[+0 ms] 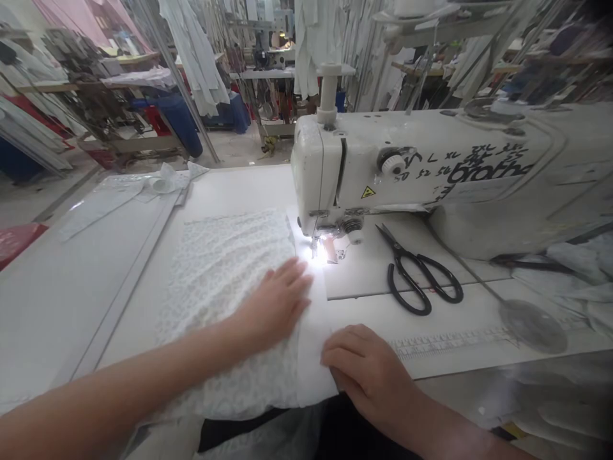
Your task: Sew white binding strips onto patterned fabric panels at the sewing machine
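"Anything in your way?"
"One pair of black scissors (399,251) and one ruler (431,342), right of the patterned cloth (225,275) on my table (239,182)."
"Your two hands?"
"My left hand (275,303) lies open upon the cloth; my right hand (371,367) curls at its white strip (313,358) (whether pinching, I can't tell)."
"Hard to see?"
"Glare whitens the presser foot (315,248); my one sewing machine's (421,166) right end is cut off."

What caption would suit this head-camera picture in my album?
Left hand on pale patterned fabric at a lit sewing machine, right hand by the white strip, black scissors nearby.
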`<state>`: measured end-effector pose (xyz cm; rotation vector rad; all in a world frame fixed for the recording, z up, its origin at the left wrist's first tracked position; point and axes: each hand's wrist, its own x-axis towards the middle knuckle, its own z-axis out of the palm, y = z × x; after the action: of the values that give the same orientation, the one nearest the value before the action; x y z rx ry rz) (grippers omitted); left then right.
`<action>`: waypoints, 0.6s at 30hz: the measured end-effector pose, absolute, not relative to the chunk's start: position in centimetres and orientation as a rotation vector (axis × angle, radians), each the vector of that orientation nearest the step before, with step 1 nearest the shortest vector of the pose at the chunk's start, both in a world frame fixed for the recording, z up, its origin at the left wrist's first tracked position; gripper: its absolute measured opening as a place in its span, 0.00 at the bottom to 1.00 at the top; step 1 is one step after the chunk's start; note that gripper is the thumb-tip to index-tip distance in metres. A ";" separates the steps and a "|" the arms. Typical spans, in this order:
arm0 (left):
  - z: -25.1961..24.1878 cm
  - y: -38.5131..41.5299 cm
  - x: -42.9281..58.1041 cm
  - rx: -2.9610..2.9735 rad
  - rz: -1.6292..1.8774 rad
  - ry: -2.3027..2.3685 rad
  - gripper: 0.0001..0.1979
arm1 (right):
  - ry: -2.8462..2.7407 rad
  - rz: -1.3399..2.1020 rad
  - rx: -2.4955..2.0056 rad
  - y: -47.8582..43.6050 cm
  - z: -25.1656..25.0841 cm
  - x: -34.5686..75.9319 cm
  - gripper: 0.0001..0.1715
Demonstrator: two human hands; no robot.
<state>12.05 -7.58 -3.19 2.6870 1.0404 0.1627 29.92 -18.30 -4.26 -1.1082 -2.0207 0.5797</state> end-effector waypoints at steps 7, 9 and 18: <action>-3.5 -6.3 10.8 2.694 0.152 0.886 0.23 | -2.048 0.590 -1.131 -15.2 -4.0 30.6 0.13; -3.3 -5.4 10.7 2.704 0.157 0.862 0.24 | -2.061 0.585 -1.139 -14.3 -3.9 30.7 0.13; -3.1 -5.6 11.5 2.615 0.142 1.009 0.23 | -2.042 0.589 -1.239 -10.9 -4.1 31.2 0.13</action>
<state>11.51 -5.61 -3.14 2.6155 1.0085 0.1424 31.22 -10.93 -4.10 -1.2394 -2.0423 0.5887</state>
